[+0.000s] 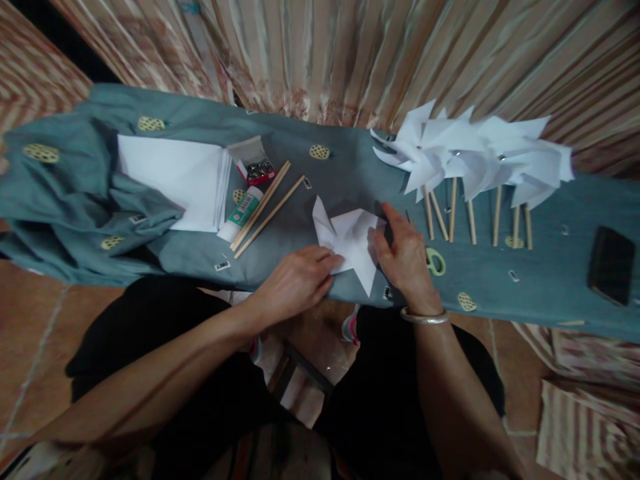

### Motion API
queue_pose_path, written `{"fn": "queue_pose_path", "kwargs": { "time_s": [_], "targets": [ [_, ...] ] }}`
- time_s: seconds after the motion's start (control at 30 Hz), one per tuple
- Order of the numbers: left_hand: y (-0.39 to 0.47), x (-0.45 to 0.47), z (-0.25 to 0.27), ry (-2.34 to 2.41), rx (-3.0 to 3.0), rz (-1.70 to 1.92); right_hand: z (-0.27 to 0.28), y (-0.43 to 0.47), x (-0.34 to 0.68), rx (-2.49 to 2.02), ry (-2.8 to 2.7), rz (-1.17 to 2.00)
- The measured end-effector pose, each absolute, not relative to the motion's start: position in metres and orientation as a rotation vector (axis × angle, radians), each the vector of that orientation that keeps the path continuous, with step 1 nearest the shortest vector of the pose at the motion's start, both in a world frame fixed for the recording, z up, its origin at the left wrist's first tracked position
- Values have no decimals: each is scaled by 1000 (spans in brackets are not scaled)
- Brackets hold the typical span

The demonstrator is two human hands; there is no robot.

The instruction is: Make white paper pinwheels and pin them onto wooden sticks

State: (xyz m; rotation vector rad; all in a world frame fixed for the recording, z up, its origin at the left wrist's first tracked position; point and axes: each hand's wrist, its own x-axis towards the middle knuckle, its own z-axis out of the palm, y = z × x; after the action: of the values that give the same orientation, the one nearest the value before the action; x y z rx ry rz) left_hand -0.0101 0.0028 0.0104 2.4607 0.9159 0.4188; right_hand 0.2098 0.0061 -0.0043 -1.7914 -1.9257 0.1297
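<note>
Centrally placed, a folded white paper pinwheel [355, 233] lies at the middle of the frame on a teal cloth [545, 280], a hand at either side. The left hand [295, 283] has its fingers curled over the paper's lower-left edge, though whether they pinch it or merely press is impossible to tell. The right hand [407, 257], a silver bangle [425, 318] at its wrist, rests its thumb on the right edge, the forefinger standing apart above.

The paper looks almost weightless and thin, crisp along its creases but likely to crumple or tear under a hard squeeze; a light hold near the folded middle seems safer than one on the pointed tips.

The right hand hides part of the green-handled scissors [435, 261], and the left covers the paper's lower-left corner. At upper right, mounted pinwheels [480, 153] overlap too closely to count. At left, rumpled cloth laps over a stack of white sheets [170, 180], while the small metal pieces in the red box [257, 167] blur together. A dark, flat object [611, 265] at far right is too dim to identify.
</note>
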Motion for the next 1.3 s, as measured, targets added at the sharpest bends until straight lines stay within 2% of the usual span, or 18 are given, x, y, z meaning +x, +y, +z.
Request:
{"fn": "queue_pose_path", "kwargs": {
  "time_s": [0.33, 0.6, 0.73, 0.87, 1.17, 1.3],
  "targets": [
    [32, -28, 20, 1070, 2559, 436, 10, 1, 223, -1876, -1691, 324],
    [30, -22, 22, 1024, 2644, 695, 11, -22, 217, -1927, -1664, 520],
    [8, -6, 18, 789, 2714, 534, 11, -23, 217, -1905, -1676, 534],
    [1, 2, 11, 812, 2764, 393, 11, -22, 218, -1894, -1699, 504],
    [0, 2, 15, 819, 2865, 336, 8, -21, 220, -1846, -1722, 442],
    [1, -1, 15, 889, 2782, 361, 7, -21, 227, -1712, -1691, 538]
  ]
}}
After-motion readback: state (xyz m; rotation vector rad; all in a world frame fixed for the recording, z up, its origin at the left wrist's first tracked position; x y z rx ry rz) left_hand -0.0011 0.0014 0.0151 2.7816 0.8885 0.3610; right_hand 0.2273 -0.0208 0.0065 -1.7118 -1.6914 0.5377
